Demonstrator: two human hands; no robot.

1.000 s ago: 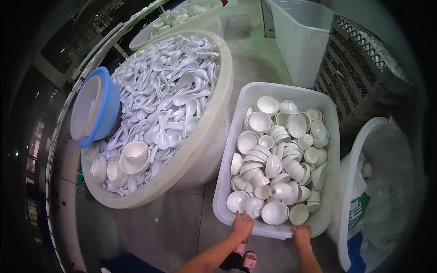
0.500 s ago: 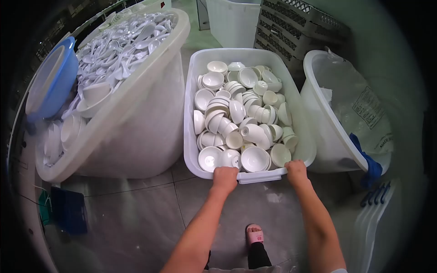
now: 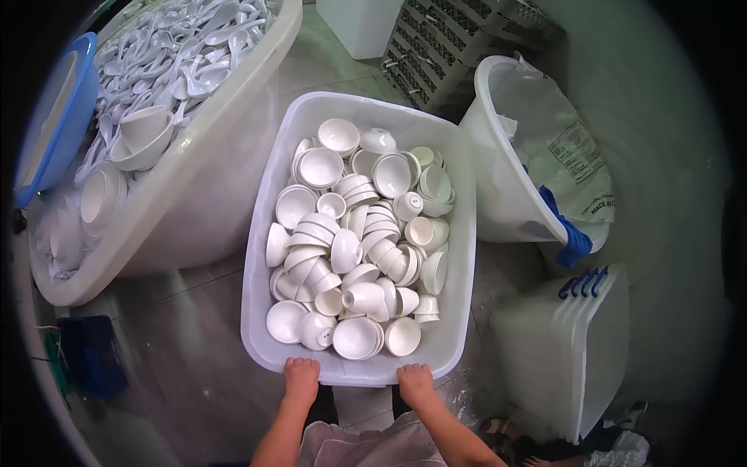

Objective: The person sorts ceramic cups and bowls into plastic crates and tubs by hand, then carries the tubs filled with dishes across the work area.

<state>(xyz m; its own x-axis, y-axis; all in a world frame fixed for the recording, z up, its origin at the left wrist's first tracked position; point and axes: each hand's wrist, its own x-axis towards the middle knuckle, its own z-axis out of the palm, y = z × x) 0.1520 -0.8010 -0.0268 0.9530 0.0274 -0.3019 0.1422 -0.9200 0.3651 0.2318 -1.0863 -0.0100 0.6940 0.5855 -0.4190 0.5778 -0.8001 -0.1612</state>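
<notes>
A white plastic tub (image 3: pixel 258 265) stands in front of me, heaped with white bowls (image 3: pixel 320 167) and small cups (image 3: pixel 366 298). Many of the bowls are nested in stacks lying on their sides. My left hand (image 3: pixel 301 377) is closed over the tub's near rim, left of its middle. On the same rim, farther right, my right hand (image 3: pixel 415 381) is closed too. My fingers wrap over the edge, and the undersides of both grips are hidden.
At left stands a large bin (image 3: pixel 204 167) full of white spoons (image 3: pixel 167 58), with a blue basin (image 3: pixel 66 117) beside it. Grey crates (image 3: pixel 443 54), a bag-lined bin (image 3: pixel 498 140) and stacked clear containers (image 3: pixel 545 350) stand at right. Part of another person (image 3: pixel 622 450) shows bottom right.
The tub has come toward me, out from between the two bins, with both hands still on its rim. My view has shifted, and part of another person now shows at bottom right.
</notes>
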